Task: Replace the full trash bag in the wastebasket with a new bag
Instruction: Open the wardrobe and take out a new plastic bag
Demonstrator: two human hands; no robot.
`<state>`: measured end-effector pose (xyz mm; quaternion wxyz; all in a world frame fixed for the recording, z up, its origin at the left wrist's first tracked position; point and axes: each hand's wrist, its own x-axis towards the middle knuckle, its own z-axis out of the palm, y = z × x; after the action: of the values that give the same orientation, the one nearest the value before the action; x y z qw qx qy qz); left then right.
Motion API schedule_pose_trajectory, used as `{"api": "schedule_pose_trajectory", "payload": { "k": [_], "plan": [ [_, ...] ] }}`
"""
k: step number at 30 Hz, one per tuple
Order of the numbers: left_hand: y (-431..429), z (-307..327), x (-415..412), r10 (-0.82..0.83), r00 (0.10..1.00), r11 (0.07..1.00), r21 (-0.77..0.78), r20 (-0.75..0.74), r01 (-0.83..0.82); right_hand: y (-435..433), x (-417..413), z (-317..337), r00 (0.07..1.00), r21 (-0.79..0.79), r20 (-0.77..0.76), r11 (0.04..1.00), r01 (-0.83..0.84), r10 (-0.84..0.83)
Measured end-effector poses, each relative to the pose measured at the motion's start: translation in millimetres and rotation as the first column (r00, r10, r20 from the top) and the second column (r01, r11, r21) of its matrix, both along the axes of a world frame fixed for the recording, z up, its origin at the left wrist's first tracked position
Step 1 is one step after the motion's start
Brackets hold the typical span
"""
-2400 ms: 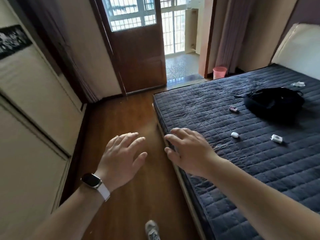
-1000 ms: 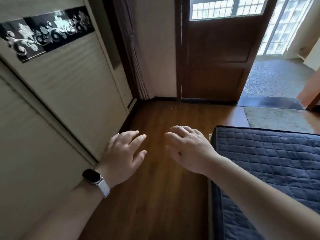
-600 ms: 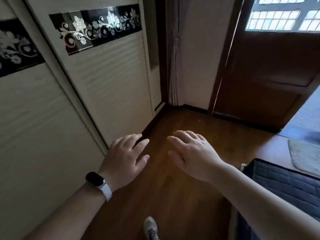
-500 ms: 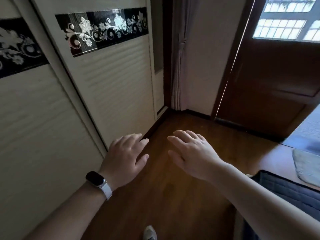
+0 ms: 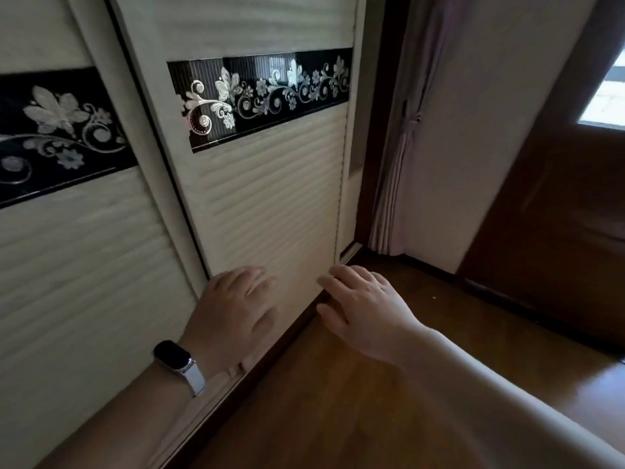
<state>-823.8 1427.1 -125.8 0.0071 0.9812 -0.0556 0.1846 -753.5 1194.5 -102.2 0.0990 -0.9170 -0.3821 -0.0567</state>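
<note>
We hold both hands out, palms down, empty. Left hand (image 5: 233, 309) at 7 o'clock, fingers (image 5: 252, 279) loosely spread, released, in front of cream ribbed wardrobe door (image 5: 270, 204); contact with door unclear. Smartwatch (image 5: 177, 362) on our left wrist. Right hand (image 5: 367, 311) at 5 o'clock, fingers released, over wooden floor (image 5: 338, 418) near wardrobe bottom track. Curtain (image 5: 402, 147) at 1 o'clock, brown door (image 5: 554, 214) at 3 o'clock. Wastebasket and trash bag out of sight; we cannot tell their place.
</note>
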Motion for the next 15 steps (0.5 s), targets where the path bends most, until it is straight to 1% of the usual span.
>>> {"api": "schedule_pose_trajectory", "payload": {
  "k": [5,10,15],
  "plan": [
    [31.8,0.1,42.3,0.095,0.995,0.995,-0.003,-0.018,-0.095,32.3,57.8,1.0,0.997,0.017,0.006,0.997,-0.081,0.081],
    [53.9,1.0,89.5,0.161,0.987,0.987,0.023,0.001,-0.160,66.5,130.6,-3.5,0.985,0.021,0.024,0.984,-0.174,0.174],
    [84.2,13.7,144.4,0.339,0.936,0.938,0.042,0.099,-0.344,112.2,215.8,-1.5,0.953,0.042,0.046,0.952,-0.302,0.300]
  ]
}}
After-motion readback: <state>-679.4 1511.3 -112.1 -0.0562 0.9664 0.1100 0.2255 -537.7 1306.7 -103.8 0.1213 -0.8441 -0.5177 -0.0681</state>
